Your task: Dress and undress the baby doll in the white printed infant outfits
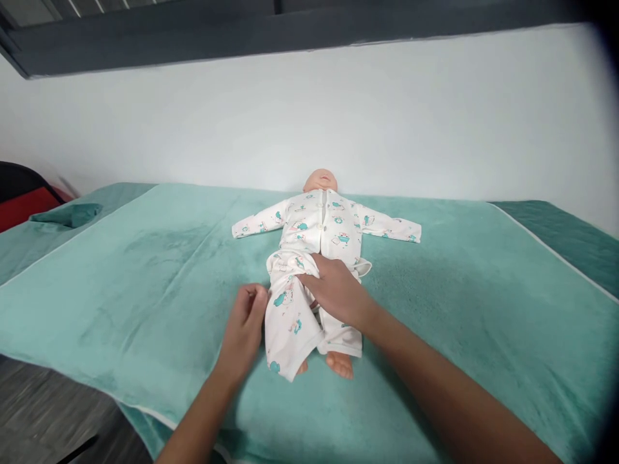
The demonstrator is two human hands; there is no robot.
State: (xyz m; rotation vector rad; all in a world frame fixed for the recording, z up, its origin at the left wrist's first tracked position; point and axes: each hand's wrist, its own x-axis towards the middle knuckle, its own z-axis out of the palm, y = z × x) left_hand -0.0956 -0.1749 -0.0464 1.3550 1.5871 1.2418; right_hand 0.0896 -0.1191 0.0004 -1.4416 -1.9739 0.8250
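Note:
A baby doll [322,179] lies on its back, arms spread, its feet toward me. It wears a white jacket [302,222] with teal and pink prints, and matching pants [285,309]. The pants are bunched around the hips, and bare toes [341,365] show below one cuff. My right hand [341,290] is closed on the bunched cloth at the front of the pants, its fingertips partly hidden in the folds. At the outer left edge of the pants, my left hand [249,316] is closed with curled fingers, pinching the fabric by the thigh.
A teal plush blanket [159,277] with pale piping covers the table under the doll. Behind it rises a white wall [309,122] with a dark frame [309,29] above. Something red and black [24,200] stands at the far left. Dark floor [53,412] shows lower left.

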